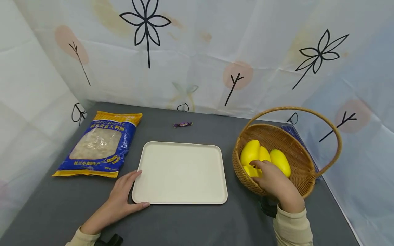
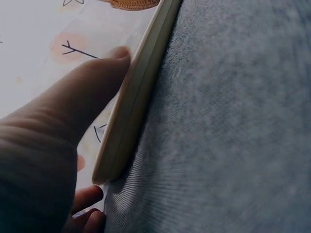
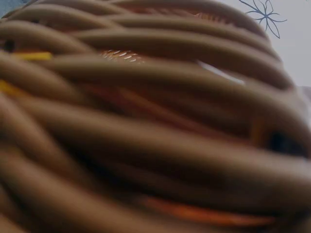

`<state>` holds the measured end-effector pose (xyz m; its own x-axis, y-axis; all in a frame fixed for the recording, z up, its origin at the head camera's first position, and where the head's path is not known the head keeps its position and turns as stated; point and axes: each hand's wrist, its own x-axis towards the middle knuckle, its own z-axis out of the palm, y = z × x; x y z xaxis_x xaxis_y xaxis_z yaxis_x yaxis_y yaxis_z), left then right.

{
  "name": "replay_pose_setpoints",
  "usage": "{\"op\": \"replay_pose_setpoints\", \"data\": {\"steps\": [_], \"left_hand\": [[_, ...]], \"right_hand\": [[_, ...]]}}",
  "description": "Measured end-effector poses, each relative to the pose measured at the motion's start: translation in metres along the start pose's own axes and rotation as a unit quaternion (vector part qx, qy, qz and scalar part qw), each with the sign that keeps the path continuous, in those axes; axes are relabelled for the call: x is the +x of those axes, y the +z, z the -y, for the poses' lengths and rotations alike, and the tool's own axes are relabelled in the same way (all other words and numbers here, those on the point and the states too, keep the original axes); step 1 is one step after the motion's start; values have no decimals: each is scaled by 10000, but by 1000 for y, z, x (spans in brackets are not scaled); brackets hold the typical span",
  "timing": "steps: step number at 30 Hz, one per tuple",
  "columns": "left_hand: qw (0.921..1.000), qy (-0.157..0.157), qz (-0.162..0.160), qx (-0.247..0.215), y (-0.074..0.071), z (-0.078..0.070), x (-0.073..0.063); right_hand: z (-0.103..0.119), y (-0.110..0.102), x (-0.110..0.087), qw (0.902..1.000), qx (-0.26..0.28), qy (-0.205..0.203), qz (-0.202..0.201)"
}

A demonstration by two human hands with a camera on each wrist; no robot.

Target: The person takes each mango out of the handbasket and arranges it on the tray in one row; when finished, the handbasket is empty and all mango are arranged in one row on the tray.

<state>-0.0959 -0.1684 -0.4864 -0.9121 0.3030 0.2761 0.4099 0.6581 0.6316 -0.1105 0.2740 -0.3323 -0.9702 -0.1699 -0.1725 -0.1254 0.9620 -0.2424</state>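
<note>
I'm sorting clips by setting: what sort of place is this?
Probably a staged tabletop booth: a grey table walled by patterned sheets, with a tray and wicker basket set out.

My head view looks forward and down across the grey table. My left-wrist camera sits low, peering close along the rim of the cream tray; my right-wrist one faces the wicker basket at blurring nearness. All three views catch that basket.
</note>
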Motion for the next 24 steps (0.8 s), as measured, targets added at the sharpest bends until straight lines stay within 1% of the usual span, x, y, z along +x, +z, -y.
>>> {"op": "replay_pose_setpoints", "data": {"steps": [3, 5, 7, 12, 19, 24], "left_hand": [[9996, 155, -145, 201, 1, 1, 0], [9993, 114, -146, 318, 1, 1, -1], [9993, -19, -63, 368, 0, 1, -1], [9984, -362, 270, 348, -1, 1, -1], [9977, -443, 394, 313, -1, 0, 0], [9961, -642, 557, 251, -2, -3, 0]], "right_hand": [[-1, 2, 0, 10000, 2, -79, -8], [-1, 2, 1, 10000, 20, -94, -8], [0, 2, 2, 9999, 33, -103, 0], [1, 1, 4, 9999, 30, -115, 88], [-1, 3, 6, 9998, 8, -105, 165], [-2, 4, 7, 9996, 25, -161, 210]]}}
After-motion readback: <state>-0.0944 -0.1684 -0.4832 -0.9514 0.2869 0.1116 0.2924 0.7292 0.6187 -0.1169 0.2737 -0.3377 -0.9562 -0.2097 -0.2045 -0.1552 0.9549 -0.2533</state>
